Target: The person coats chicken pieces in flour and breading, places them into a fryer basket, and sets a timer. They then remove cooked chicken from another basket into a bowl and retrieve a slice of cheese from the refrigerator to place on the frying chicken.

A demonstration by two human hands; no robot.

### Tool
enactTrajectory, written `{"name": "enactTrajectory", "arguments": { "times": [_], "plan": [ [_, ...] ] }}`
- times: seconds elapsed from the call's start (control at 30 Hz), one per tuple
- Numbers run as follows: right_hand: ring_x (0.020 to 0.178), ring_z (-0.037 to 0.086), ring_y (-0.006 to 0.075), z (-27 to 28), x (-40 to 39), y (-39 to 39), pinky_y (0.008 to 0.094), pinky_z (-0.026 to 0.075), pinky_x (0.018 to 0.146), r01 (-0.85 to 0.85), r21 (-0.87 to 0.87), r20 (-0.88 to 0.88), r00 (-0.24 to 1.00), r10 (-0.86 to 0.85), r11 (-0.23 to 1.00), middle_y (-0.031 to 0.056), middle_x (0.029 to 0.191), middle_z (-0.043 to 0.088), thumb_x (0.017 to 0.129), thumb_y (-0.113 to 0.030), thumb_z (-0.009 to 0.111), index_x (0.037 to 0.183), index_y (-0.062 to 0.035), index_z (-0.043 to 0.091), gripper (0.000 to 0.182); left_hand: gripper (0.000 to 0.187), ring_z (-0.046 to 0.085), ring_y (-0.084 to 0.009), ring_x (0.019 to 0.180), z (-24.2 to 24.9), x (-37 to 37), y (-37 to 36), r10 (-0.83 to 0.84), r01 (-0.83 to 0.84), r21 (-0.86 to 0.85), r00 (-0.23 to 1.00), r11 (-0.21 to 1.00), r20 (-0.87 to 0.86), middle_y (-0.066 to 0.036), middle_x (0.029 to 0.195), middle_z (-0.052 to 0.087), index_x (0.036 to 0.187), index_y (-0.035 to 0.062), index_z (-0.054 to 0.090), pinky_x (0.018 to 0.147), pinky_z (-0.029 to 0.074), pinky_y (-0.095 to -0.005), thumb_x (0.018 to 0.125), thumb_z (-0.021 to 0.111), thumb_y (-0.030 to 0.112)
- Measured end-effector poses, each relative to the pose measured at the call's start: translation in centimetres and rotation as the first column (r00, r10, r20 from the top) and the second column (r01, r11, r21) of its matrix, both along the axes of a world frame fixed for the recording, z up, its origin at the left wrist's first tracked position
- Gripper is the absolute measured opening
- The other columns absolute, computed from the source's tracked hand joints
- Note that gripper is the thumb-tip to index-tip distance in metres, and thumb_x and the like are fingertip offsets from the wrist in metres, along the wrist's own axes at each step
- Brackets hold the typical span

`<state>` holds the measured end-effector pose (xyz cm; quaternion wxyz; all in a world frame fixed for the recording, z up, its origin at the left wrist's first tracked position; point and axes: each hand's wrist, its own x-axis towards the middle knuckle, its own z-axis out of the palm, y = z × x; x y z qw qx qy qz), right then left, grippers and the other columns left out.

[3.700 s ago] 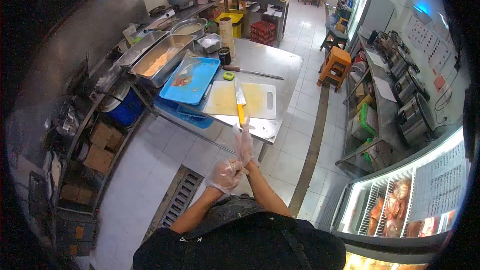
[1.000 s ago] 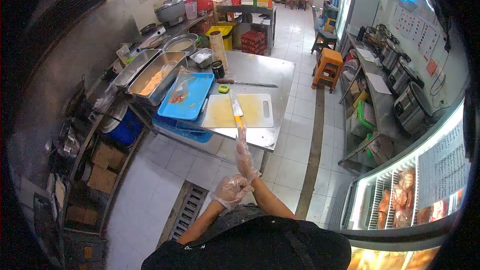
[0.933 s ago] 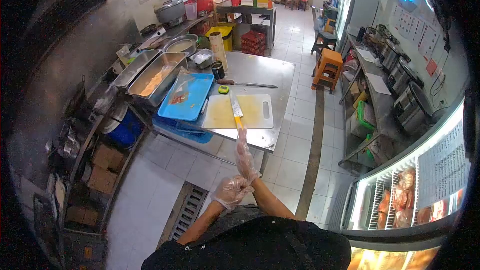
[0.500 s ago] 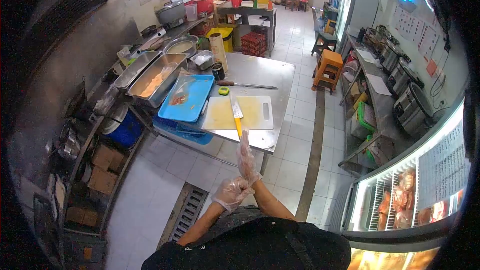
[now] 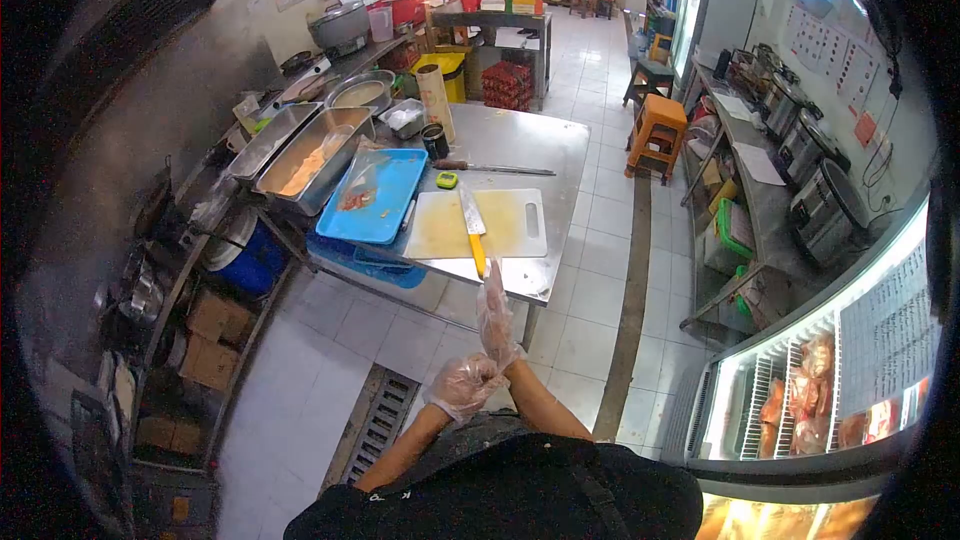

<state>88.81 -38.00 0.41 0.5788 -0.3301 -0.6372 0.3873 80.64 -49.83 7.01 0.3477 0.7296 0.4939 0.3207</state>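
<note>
Both hands wear clear plastic gloves, in front of my body and short of the table's near edge. My left hand (image 5: 463, 387) is closed at the right wrist, its fingers pinching the cuff of the right glove. My right hand (image 5: 494, 320) points forward with fingers stretched out, holding nothing. Just beyond its fingertips, a yellow-handled knife (image 5: 474, 225) lies on a white cutting board (image 5: 420, 230) with a yellowish stained surface. Left of the board is a blue tray (image 5: 385, 225) bearing a plastic bag (image 5: 362, 180) and reddish scraps.
On the steel table (image 5: 510, 130) are a long thin rod with a dark handle (image 5: 490, 168), a small yellow-green device (image 5: 447, 180), a black cup (image 5: 435, 140) and a steel pan (image 5: 330, 155) of orange food. A lit display fridge (image 5: 730, 410) stands at right. People work far back.
My hands keep nearly the same pose, with the left still at the right glove's cuff. In the background, a person in dark clothing has shifted slightly.
</note>
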Motion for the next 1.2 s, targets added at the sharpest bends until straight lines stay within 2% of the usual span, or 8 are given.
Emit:
{"name": "enactTrajectory", "arguments": {
  "times": [0.1, 0.27, 0.37, 0.4, 0.47, 0.87, 1.03, 1.2],
  "plan": [
    [0.129, 0.023, 0.0238, 0.8, 0.0, -0.3, 0.0259, 0.024, 0.101, 0.144, 0.086, 0.193, 0.968, -0.158, 0.986, 0.0093, 0.143, 0.017, 0.092, -0.004, 0.033, 0.137, -0.0086, 0.018, 0.048, 0.014, 0.053, -0.0266, 0.059, -0.2, 0.0, 0.1, -0.006, 0.007, 0.019, 1.000, 1.000, -0.011, -0.012, 0.069, 0.054, 0.073, 0.0033, 0.056, 0.055, 0.042, -0.0341, 0.076, 0.062, 0.016],
    [0.126, 0.023, 0.0146, -1.1, -0.3, 0.1, 0.0283, 0.019, 0.101, -0.411, -0.396, -0.647, 0.759, 0.068, 0.821, 0.0012, 0.144, 0.008, 0.091, -0.039, 0.040, 0.140, -0.0142, 0.011, 0.062, 0.015, 0.054, -0.0288, 0.060, 0.4, 0.2, 0.0, 0.006, -0.008, -0.103, 1.000, 0.995, -0.018, -0.013, 0.068, 0.054, 0.072, 0.0038, 0.056, 0.055, 0.043, -0.0345, 0.075, 0.062, 0.017],
    [0.132, 0.016, 0.0244, -3.6, -0.4, 0.7, 0.0338, 0.008, 0.107, -0.112, -0.223, -0.228, 0.972, 0.060, 0.968, 0.0132, 0.143, 0.014, 0.093, -0.036, 0.029, 0.138, -0.0064, 0.013, 0.056, 0.016, 0.055, -0.0306, 0.061, -0.3, 0.3, 0.1, -0.002, 0.000, -0.030, 0.996, 1.000, -0.084, -0.013, 0.068, 0.055, 0.071, 0.0038, 0.056, 0.055, 0.043, -0.0357, 0.074, 0.063, 0.018],
    [0.132, 0.016, 0.0244, -2.5, 0.0, 0.4, 0.0338, 0.008, 0.107, -0.113, -0.225, -0.231, 0.971, 0.059, 0.968, 0.0132, 0.143, 0.014, 0.093, -0.036, 0.029, 0.138, -0.0064, 0.013, 0.056, 0.017, 0.055, -0.0312, 0.062, -0.2, 0.4, 0.2, 0.002, -0.004, -0.010, 0.992, 1.000, -0.127, -0.014, 0.069, 0.055, 0.071, 0.0039, 0.056, 0.055, 0.043, -0.0363, 0.074, 0.064, 0.019],
    [0.130, 0.021, 0.0252, 1.6, 0.8, -0.6, 0.0416, 0.011, 0.106, -0.588, -0.406, -0.679, 0.706, 0.200, 0.699, 0.0120, 0.143, 0.015, 0.088, -0.054, 0.029, 0.139, -0.0145, 0.014, 0.066, 0.018, 0.055, -0.0318, 0.062, -0.4, 0.4, 0.2, 0.006, -0.006, 0.000, 0.985, 1.000, -0.172, -0.014, 0.069, 0.055, 0.071, 0.0039, 0.056, 0.055, 0.043, -0.0368, 0.073, 0.064, 0.020],
    [0.130, 0.016, 0.0308, 3.3, 1.4, -0.7, 0.0502, 0.013, 0.103, -0.542, -0.327, -0.597, 0.753, 0.275, 0.774, 0.0105, 0.144, 0.013, 0.080, -0.070, 0.024, 0.140, -0.0212, 0.007, 0.079, 0.017, 0.054, -0.0267, 0.059, 1.5, 2.0, 0.2, -0.053, 0.055, 0.044, 0.998, 0.998, -0.037, -0.012, 0.070, 0.057, 0.073, 0.0033, 0.059, 0.056, 0.043, -0.0332, 0.074, 0.065, 0.019],
    [0.126, 0.023, 0.0292, 1.7, 2.0, -0.7, 0.0479, 0.015, 0.103, -0.501, -0.309, -0.615, 0.753, 0.232, 0.808, 0.0108, 0.141, 0.021, 0.079, -0.069, 0.027, 0.139, -0.0166, 0.013, 0.081, 0.015, 0.052, -0.0160, 0.056, 1.2, 1.1, -0.5, 0.132, -0.127, -0.194, 0.991, 0.973, 0.013, -0.007, 0.066, 0.056, 0.077, 0.0047, 0.059, 0.055, 0.043, -0.0289, 0.075, 0.065, 0.019],
    [0.117, 0.037, 0.0221, -3.3, 3.8, -2.3, 0.0431, 0.028, 0.097, -0.485, -0.418, -0.596, 0.784, 0.172, 0.768, 0.0099, 0.131, 0.037, 0.083, -0.062, 0.036, 0.134, -0.0125, 0.029, 0.072, 0.016, 0.051, -0.0110, 0.061, -0.8, -1.8, -0.4, 0.337, -0.332, -0.100, 0.941, 0.938, 0.037, -0.005, 0.069, 0.057, 0.080, 0.0055, 0.060, 0.057, 0.043, -0.0263, 0.077, 0.064, 0.020]
  ]
}}
